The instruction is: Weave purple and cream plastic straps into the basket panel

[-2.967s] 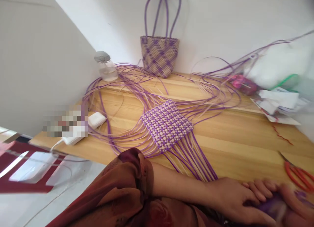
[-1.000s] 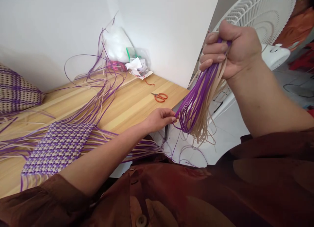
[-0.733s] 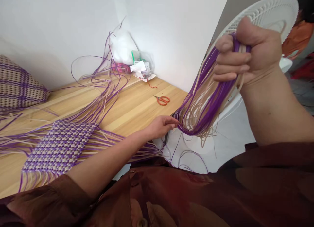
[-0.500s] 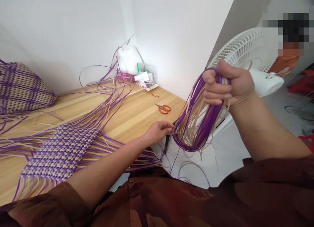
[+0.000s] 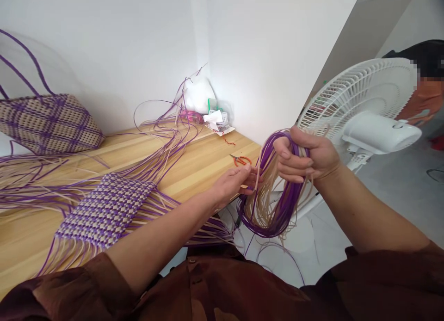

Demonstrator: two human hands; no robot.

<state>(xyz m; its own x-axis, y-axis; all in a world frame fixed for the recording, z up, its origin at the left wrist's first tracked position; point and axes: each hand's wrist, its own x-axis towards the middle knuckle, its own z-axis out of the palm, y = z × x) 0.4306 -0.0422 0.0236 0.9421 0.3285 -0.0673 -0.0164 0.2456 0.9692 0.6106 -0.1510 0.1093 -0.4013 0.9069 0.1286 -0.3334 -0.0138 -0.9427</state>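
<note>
My right hand [image 5: 301,157] is closed around the top of a looped bundle of purple and beige weaving strips [image 5: 268,224], which hangs down past the table's edge. At the bundle's left side is my left hand [image 5: 236,184], its fingers apart and reaching in among the strips. A beige strip crosses in front of those fingertips; whether they grip any strip is hard to see. On the table lies a woven purple and beige panel [image 5: 107,210] with long loose strips spreading from its sides. Orange-handled scissors [image 5: 242,160] lie just beyond my left hand.
A finished-looking woven bag [image 5: 52,122] with purple handles stands at the left on the wooden table [image 5: 194,166]. Plastic bags [image 5: 199,94] and papers sit in the corner. To the right stands a white fan [image 5: 374,122], with a person [image 5: 425,96] beyond it.
The view has shifted, showing more of the bag and fan. My right hand has lowered with the bundle, and my left hand has moved up its side, fingers now among the strips.
</note>
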